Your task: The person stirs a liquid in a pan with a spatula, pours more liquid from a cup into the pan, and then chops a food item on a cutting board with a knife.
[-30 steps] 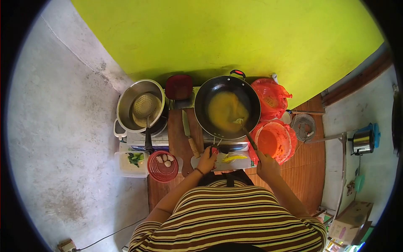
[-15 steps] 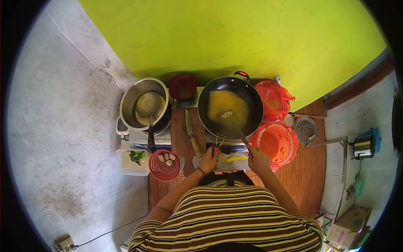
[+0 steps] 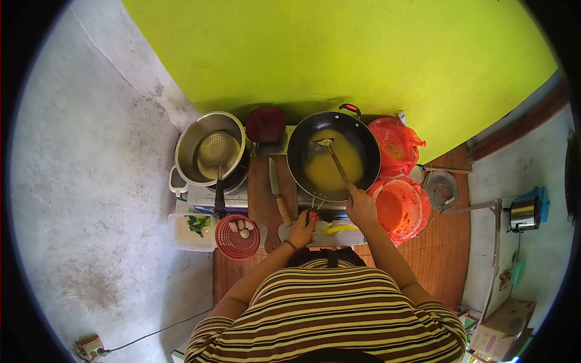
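A black wok (image 3: 299, 178) with yellowish liquid (image 3: 345, 163) in it sits on the stove. My left hand (image 3: 300, 232) is closed around its near handle (image 3: 311, 216), a black grip with red. My right hand (image 3: 361, 209) grips a spatula (image 3: 340, 167), whose head rests in the liquid toward the wok's far left side. Left of the wok, a knife (image 3: 278, 190) lies on a wooden cutting board (image 3: 257, 199).
A steel pot (image 3: 181, 148) holding a skimmer (image 3: 216, 149) stands at left. Nearby are a red basket (image 3: 221, 249) with several pale pieces and a clear container (image 3: 178, 236) of greens. Right of the wok stand two red plastic-lined containers (image 3: 396, 145), (image 3: 417, 209).
My right hand has moved forward and slightly left, carrying the spatula's head from the near middle of the wok toward its far side. The liquid has shifted; my left hand stays at the handle.
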### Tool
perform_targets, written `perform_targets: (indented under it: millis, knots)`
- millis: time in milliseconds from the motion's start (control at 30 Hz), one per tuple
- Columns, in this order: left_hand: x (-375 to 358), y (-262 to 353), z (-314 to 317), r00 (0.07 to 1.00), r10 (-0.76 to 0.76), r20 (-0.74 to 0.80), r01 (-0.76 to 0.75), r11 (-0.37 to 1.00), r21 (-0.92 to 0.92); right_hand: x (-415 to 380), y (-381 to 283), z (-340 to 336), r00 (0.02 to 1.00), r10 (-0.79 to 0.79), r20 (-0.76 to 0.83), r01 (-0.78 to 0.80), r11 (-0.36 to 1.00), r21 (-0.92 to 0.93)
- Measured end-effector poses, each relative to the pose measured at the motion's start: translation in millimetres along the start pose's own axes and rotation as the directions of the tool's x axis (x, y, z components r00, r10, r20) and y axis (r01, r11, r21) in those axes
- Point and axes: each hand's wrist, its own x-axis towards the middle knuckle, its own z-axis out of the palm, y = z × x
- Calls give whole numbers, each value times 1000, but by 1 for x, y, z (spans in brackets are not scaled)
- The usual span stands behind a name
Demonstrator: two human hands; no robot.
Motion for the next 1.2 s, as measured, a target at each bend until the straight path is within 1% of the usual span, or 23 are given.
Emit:
perform_targets:
  millis: [67,133,267,333,467,567,667,767,867,967,1200]
  knots:
    - [0,1,1,1000,10,-8,-10,1000,-15,-6,3,3,1000,-29,5,29,999,21]
    - [-1,0,2,999,22,-23,-23,999,-41,-15,2,-2,998,-37,43,36,999,17]
    - [-3,5,1,1000,25,-9,-25,999,-30,-40,2,-11,995,-67,76,68,998,-6]
    - [-3,7,-1,1000,23,17,-23,1000,-1,-50,-4,-21,993,-47,112,50,999,-19]
    - [-4,10,0,1000,10,1,-10,1000,18,-71,-5,-36,986,-33,161,34,999,-4]
    - [-2,8,0,1000,12,6,-13,1000,14,-80,-13,-59,977,14,211,-12,1000,-14]
    - [0,3,-1,1000,16,10,-16,1000,15,-89,-3,-71,980,-13,198,18,1000,-23]
    - [0,4,-1,1000,8,9,-8,1000,20,-86,-10,-97,973,29,230,-21,999,-37]
    - [0,4,-2,1000,0,18,0,1000,12,-82,-7,-111,952,91,294,-91,996,-13]
    - [1,1,-1,1000,1,24,-1,1000,12,-75,-11,-111,950,120,288,-114,993,-36]
    - [-1,0,1,1000,5,-11,-5,1000,20,-50,3,-50,992,71,109,-78,995,64]
